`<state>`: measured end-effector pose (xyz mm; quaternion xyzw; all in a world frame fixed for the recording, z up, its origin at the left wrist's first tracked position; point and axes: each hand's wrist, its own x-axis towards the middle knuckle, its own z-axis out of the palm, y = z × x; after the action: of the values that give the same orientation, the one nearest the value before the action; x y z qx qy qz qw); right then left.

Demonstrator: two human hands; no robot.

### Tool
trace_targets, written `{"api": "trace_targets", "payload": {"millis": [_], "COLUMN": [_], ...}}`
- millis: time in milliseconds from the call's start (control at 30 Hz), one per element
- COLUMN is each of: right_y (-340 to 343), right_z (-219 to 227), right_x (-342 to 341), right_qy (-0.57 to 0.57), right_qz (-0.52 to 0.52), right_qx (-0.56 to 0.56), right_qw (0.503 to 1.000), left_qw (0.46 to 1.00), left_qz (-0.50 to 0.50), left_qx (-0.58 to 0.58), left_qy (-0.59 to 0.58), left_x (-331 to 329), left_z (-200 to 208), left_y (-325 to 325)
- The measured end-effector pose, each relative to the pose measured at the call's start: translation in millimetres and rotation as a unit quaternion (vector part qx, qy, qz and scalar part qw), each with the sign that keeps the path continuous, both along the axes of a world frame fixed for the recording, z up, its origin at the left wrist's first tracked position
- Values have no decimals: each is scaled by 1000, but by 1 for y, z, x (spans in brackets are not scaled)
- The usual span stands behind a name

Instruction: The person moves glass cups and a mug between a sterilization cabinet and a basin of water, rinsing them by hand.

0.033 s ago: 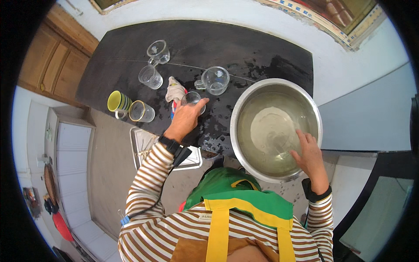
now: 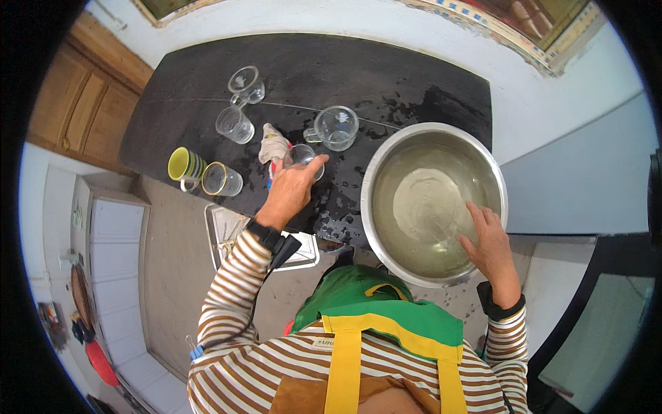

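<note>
Curved left hand (image 2: 289, 190) around glass (image 2: 303, 154) on table (image 2: 393, 76), beside cloth (image 2: 274, 146); could not tell whether gripping. Parted fingers of right hand (image 2: 491, 245) over basin (image 2: 368, 183); could not tell whether pinching anything. Judged glass light, stiff, breakable, likely slippery; best taken around sides.

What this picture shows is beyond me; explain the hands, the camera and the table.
No machine: a person is seen from a fisheye camera worn on the head, which bends straight edges. The black table carries two clear glass mugs with handles, a clear glass tumbler, a gold-rimmed clear glass, a striped yellow-green mug and a beige cloth. The left grip, a bare hand, touches a small clear glass; its hold is partly hidden. The right grip, also a bare hand, is over a large round silver metal basin of water; whether it holds anything is unclear.
</note>
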<state>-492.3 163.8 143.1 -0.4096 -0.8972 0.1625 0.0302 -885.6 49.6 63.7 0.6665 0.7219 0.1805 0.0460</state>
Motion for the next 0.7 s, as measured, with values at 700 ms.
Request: {"api": "trace_targets", "payload": {"millis": [700], "right_y": [0], "right_z": [-1], "right_x": [-39], "right_qy": [359], "right_qz": [11], "right_qx": [95], "right_qw": [928], "left_qw": [795], "left_qz": [-118], "left_qx": [-110], "left_qy": [-585], "left_x": [158], "left_z": [111], "left_y": [75]}}
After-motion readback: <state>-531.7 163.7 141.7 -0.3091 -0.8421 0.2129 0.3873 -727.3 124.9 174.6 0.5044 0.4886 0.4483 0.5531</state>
